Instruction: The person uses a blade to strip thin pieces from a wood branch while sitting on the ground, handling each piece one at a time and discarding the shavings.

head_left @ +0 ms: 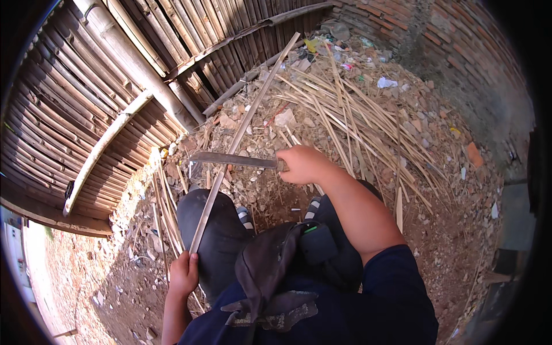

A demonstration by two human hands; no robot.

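My left hand (184, 274) is closed round the near end of a long bamboo strip (244, 123), beside my left knee. The strip slants away from me, up and to the right, past my knee and over the rubble. In my right hand (303, 165) is the handle of a machete (236, 160), its broad dark blade pointing left. The blade lies across the bamboo strip near its middle; whether it cuts into it or only rests on it I cannot tell. My right fingers wrap the grip, which is mostly hidden.
A pile of split bamboo strips (368, 129) lies on the rubble ahead to the right. More strips (167, 213) lie by my left knee. A bamboo fence (86, 115) stands at the left, a brick wall (454, 63) at the far right. Stones and litter cover the ground.
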